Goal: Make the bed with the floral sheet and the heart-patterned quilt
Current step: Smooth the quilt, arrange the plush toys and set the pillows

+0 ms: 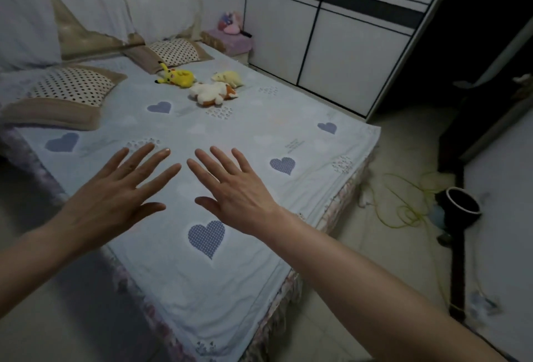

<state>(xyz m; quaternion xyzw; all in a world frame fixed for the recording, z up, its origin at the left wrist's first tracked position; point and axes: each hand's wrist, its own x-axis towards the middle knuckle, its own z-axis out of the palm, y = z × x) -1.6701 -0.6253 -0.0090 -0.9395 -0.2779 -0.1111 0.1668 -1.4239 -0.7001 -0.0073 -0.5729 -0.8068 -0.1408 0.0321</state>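
Spreading flat over smooth heart-patterned quilt point(178, 281): both hands.

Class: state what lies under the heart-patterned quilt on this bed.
Under the heart-patterned quilt only the floral sheet shows, as a ruffled strip along the quilt's edges. The rest of it and the mattress are covered.

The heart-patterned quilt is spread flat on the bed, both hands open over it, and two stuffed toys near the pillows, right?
Not two: the head view shows three stuffed toys near the pillows. The heart-patterned quilt is spread flat, with the left hand and right hand open over it.
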